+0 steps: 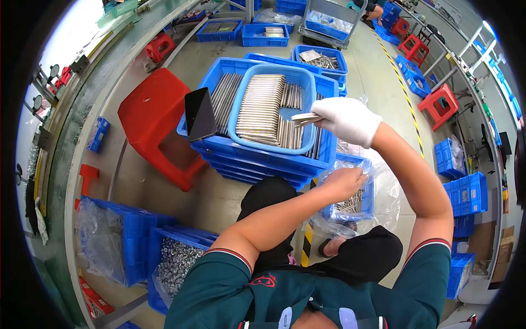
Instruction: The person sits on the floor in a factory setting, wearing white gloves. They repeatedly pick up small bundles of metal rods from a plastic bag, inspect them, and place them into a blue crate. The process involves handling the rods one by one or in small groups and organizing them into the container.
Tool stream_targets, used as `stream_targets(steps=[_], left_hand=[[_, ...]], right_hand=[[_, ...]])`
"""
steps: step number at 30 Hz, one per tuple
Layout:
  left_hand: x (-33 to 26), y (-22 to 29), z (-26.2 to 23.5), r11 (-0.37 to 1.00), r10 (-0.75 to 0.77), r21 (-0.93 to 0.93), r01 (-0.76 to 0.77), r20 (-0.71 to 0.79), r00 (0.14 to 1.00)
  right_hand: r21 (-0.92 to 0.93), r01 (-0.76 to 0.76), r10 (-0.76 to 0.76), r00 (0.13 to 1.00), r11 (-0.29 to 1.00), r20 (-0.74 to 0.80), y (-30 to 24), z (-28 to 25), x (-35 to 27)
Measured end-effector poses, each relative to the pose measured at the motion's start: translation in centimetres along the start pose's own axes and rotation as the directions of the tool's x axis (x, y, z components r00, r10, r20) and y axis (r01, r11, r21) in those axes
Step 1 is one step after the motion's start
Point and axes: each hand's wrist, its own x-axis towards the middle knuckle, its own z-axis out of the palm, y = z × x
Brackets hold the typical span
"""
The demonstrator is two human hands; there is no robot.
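My right hand (350, 122), in a white glove, is closed round a small bunch of thin metal rods (307, 117). It holds them over the right edge of a light blue plastic basket (314, 88). Inside that basket, rods (260, 107) lie in tight rows, with shorter-looking stacks on the right. My bare left hand (346, 183) is above a blue bin (368, 205) lined with clear plastic. Its fingers are bent together, and what they hold, if anything, is too small to make out. Loose metal rods (350, 205) lie jumbled in the bin below it.
The basket rests on stacked blue crates (241, 156) with more rods. A black phone-like slab (200, 114) leans at their left edge. A red stool (150, 104) stands left. Small metal parts (178, 260) fill a bin at lower left. Another rod bin (323, 60) stands behind.
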Motion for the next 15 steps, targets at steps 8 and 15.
stream_targets(steps=[8,15], left_hand=[[0.0,0.1,-1.1,0.998,0.038,-0.041,-0.038,-0.002,0.999],[0.2,0.1,-1.7,0.996,0.053,-0.079,-0.051,0.025,0.998]], right_hand=[[-0.425,0.317,-0.15,0.912,0.848,0.381,0.3,4.1,6.7],[-0.333,0.43,-0.287,0.87,0.839,0.4,0.5,6.9,8.6]])
